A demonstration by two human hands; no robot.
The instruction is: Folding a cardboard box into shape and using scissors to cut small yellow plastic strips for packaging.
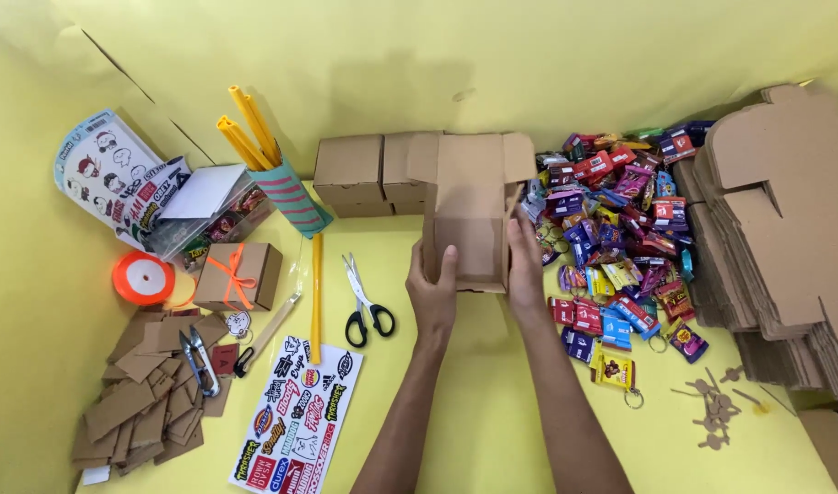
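Observation:
I hold a half-folded brown cardboard box (469, 220) between both hands over the yellow table (492, 412). My left hand (434, 293) grips its left wall, thumb pressed on the front. My right hand (525, 265) presses flat against its right wall. The box's lid flaps stand open at the top. Two closed cardboard boxes (364, 174) sit just behind it, against the yellow back wall.
A heap of colourful wrapped sweets and keyrings (616, 238) lies right of my hands, with stacked flat box blanks (776, 229) beyond. Left are scissors (366, 302), a sticker sheet (300, 412), a ribbon-tied box (237, 274), an orange ribbon roll (144, 277), card tags (149, 393), and a cup of yellow rolls (286, 187).

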